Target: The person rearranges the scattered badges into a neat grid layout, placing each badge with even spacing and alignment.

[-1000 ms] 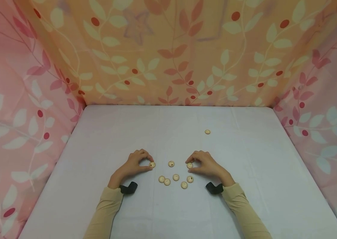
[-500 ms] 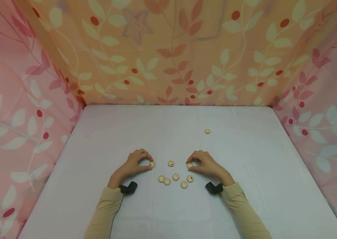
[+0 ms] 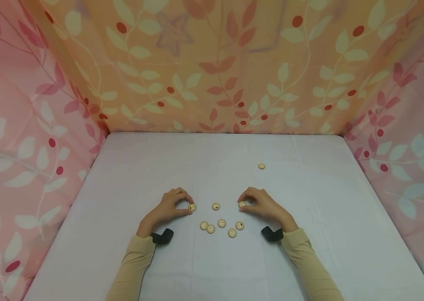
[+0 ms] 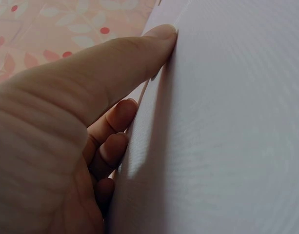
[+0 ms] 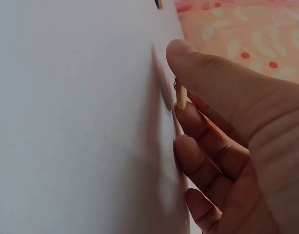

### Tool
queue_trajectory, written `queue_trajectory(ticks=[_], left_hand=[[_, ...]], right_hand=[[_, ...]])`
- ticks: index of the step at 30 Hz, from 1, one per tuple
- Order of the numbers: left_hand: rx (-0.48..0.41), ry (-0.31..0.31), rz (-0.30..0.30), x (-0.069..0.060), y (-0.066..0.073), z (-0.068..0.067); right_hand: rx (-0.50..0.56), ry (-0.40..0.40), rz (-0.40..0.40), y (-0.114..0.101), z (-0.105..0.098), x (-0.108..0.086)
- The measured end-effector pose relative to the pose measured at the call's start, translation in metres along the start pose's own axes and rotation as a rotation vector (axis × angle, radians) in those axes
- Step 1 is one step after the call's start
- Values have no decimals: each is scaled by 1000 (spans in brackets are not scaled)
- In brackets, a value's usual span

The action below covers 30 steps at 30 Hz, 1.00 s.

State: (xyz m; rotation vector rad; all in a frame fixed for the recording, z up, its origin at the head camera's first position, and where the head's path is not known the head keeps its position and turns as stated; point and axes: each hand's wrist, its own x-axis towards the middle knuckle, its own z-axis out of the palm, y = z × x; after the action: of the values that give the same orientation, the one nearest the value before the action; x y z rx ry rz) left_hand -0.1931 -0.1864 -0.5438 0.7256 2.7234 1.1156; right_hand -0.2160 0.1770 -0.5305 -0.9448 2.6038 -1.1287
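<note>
While the right hand point(image 3: 264, 205) pinches a pale disc point(image 3: 242, 204) just above the table point(image 3: 151, 167), a slackened pinch could drop it; the left hand point(image 3: 167, 207) holds another disc point(image 3: 192, 207) at table level.

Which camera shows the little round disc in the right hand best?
The right wrist view: the little round disc looks biggest there, pinched by the right hand, though nearly edge-on. The head view shows its face, but tiny and partly covered. The left wrist view doesn't show it.
</note>
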Motion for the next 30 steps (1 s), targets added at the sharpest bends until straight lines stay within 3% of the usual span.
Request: queue_trajectory(ticks=[10, 15, 30], left_hand=[[29, -1, 16, 1, -1, 0], [27, 0, 11, 1, 0, -1], [20, -10, -11, 0, 1, 0]], right_hand=[[17, 57, 84, 9, -16, 0], [-2, 108, 81, 18, -24, -1], [-70, 183, 192, 35, -42, -7]])
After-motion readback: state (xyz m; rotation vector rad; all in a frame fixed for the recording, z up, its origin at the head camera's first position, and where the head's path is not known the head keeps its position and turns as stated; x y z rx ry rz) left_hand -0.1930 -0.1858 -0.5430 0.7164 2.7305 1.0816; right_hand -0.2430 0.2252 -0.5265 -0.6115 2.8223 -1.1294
